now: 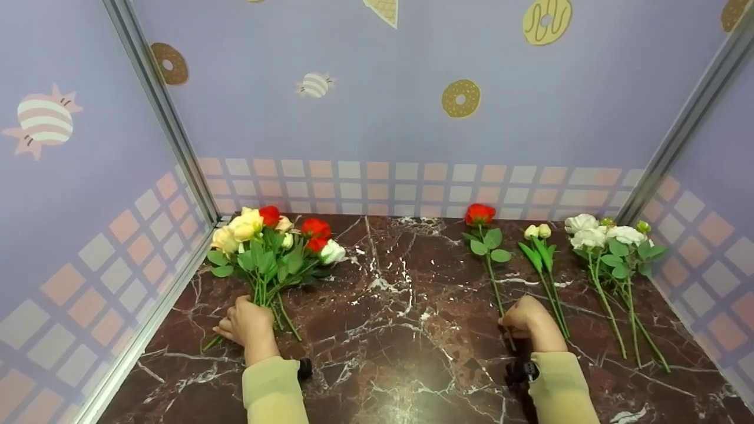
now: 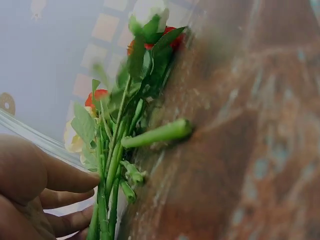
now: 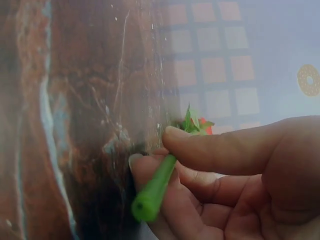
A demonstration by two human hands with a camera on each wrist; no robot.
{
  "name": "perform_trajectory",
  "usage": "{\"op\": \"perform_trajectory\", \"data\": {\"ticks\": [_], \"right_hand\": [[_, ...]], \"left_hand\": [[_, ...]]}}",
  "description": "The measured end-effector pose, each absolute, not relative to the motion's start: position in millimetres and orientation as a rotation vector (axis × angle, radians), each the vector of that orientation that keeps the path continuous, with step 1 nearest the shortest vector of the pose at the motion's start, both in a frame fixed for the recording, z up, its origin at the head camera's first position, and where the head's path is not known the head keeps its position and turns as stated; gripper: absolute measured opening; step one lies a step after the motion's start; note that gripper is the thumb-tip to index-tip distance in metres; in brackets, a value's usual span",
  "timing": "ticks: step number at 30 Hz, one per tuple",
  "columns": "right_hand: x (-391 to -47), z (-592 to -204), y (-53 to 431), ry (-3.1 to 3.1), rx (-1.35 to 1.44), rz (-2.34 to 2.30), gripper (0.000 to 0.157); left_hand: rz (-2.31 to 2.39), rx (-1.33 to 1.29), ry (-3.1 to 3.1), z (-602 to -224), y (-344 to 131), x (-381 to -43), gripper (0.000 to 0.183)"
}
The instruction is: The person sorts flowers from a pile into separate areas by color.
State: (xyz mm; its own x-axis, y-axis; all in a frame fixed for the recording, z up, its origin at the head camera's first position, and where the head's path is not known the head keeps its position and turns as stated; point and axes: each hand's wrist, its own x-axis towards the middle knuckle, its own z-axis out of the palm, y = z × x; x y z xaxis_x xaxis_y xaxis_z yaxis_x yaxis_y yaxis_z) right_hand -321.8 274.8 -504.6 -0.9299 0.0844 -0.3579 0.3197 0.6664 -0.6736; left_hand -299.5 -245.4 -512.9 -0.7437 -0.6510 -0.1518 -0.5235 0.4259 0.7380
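Note:
At the left, a bunch of artificial flowers (image 1: 268, 259) lies on the dark marbled table, with yellow, red and white blooms and green leaves. My left hand (image 1: 250, 324) holds its gathered stems (image 2: 107, 200) near the lower part, and several cut stem ends stick out beside the fingers. On the right side a single red rose (image 1: 480, 214) lies with its bloom toward the back wall. Near the stem's lower end, my right hand (image 1: 527, 321) pinches it between thumb and fingers. The green stem end (image 3: 152, 195) pokes out past the fingertips in the right wrist view.
To the right of the rose lie cream tulips (image 1: 537, 231) with long green leaves. Farther right is a group of white roses (image 1: 589, 235), their stems pointing toward the front. Patterned lilac panels (image 1: 383, 129) enclose the marbled table (image 1: 383, 353) at the back and both sides.

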Motion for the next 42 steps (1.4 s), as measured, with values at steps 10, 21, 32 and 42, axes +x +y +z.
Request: {"op": "perform_trajectory", "data": {"ticks": [10, 21, 32, 42], "right_hand": [[-324.3, -506.6, 274.9, 2.639, 0.293, -1.069, 0.043], [-323.1, -503.5, 275.6, 2.688, 0.326, -0.935, 0.024], [-322.6, -506.0, 274.6, 2.698, 0.321, -0.925, 0.023], [-322.4, -507.5, 274.9, 2.705, 0.294, -0.954, 0.021]], "left_hand": [[-1.183, 1.077, -2.562, -509.1, -244.6, -300.1, 0.039], [-1.423, 0.899, -2.504, -501.4, -242.7, -300.6, 0.04], [-1.627, 0.755, -2.594, -495.2, -232.1, -302.4, 0.046], [-1.855, 0.746, -2.414, -492.7, -232.7, -300.4, 0.042]]}}
